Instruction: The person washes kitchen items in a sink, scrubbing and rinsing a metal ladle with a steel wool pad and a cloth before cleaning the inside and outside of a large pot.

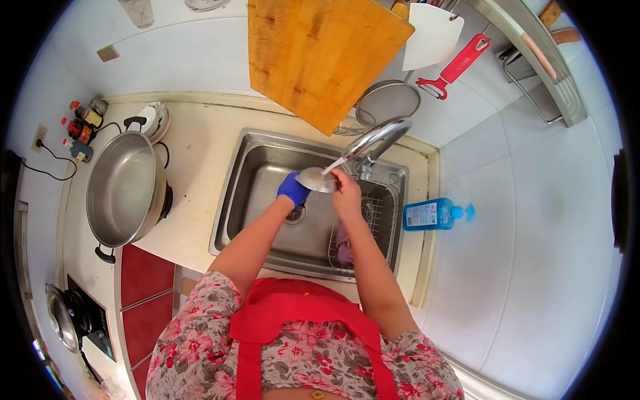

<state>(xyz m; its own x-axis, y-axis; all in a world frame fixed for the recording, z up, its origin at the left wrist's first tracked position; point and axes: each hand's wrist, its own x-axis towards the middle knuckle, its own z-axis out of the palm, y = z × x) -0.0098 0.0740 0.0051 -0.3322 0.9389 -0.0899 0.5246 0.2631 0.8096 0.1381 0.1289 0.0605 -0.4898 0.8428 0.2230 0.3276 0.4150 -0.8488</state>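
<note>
A small round bowl (317, 179) is held over the sink (267, 167), under the faucet (367, 141), water running onto it. It lies between the two hands: the blue-gloved left grip (294, 189) is clamped on its left side, the bare right grip (347, 195) on its right edge. A purple cloth (344, 247) lies at a wire rack (379, 227); left, a large pan (122, 190) rests by the tabletop (193, 163).

bright, even light | fisheye curvature, black corners | highlights on faucet (371, 138)
</note>
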